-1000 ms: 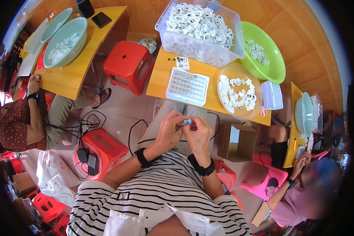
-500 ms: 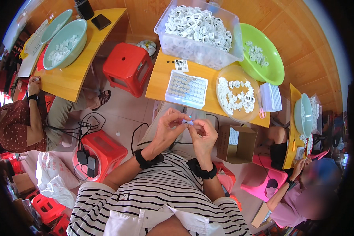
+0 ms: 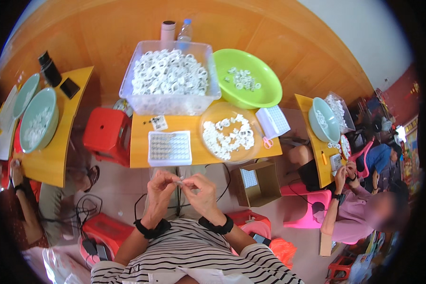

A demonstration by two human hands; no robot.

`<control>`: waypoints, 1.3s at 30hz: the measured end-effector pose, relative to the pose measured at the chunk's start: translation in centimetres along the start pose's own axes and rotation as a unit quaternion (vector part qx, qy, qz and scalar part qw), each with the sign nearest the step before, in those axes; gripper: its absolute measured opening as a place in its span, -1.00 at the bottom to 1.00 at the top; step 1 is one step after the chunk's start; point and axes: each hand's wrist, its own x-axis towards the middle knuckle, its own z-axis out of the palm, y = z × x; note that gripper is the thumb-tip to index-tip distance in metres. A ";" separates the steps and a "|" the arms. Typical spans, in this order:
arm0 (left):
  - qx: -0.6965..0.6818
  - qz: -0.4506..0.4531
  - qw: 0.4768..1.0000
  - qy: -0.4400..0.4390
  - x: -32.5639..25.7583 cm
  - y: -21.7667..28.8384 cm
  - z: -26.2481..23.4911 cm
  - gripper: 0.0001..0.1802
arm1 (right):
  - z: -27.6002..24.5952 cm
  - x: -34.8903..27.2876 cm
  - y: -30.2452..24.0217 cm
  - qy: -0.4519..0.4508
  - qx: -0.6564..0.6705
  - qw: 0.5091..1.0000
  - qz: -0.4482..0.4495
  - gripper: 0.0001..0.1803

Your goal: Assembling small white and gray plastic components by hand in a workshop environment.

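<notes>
In front of the table's near edge, my left hand [image 3: 160, 195] and my right hand [image 3: 199, 193] meet at the fingertips. Both pinch a small whitish plastic piece [image 3: 179, 183], mostly covered by the fingers; its exact kind is too small to make out. Just beyond them on the table is a white tray [image 3: 190, 162] with rows of small round grey parts. To its right, a clear round dish [image 3: 256, 152] holds many small white plastic parts. Each of my wrists wears a black band.
Behind the tray stand a clear bin [image 3: 170, 105] heaped with white ring-shaped parts and a green basin [image 3: 272, 90]. Pink scissors [image 3: 268, 143] lie by a white box [image 3: 273, 122]. Below is an open cardboard box [image 3: 265, 193]. Red stools [image 3: 105, 130] and co-workers [image 3: 359, 213] flank me.
My view has tilted up and turned right, so the table sits lower and further left. Both hands stay together on the small piece, with the fingers now hiding more of it.
</notes>
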 end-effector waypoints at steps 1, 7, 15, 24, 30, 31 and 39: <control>-0.004 0.006 1.000 -0.001 0.2 0.1 0.2 -0.88 | -0.3 0.2 -0.2 -0.011 -0.016 1.000 0.006 -0.89; -0.068 -0.037 0.997 0.005 0.5 1.4 0.6 -0.67 | -2.7 3.3 -1.1 -0.056 -0.015 0.995 0.075 -0.94; -0.077 -0.097 0.988 -0.095 0.5 1.0 -1.5 -0.77 | -15.1 19.9 6.4 0.209 -0.140 0.968 -0.017 -0.89; -0.049 -0.119 0.990 -0.061 -0.3 0.7 -3.0 -0.83 | -14.9 18.9 10.2 0.007 -0.308 0.950 0.044 -0.77; -0.037 -0.132 0.988 -0.065 0.0 0.6 -2.8 -0.82 | -10.2 16.3 11.1 -0.117 -0.333 0.933 -0.073 -0.75; -0.033 -0.132 0.988 -0.066 0.0 0.7 -2.7 -0.82 | -9.8 16.2 11.1 -0.124 -0.324 0.935 -0.068 -0.79; -0.059 -0.142 0.986 -0.066 -0.7 -0.1 -2.6 -0.83 | -10.1 17.1 11.5 -0.129 -0.338 0.932 -0.006 -0.92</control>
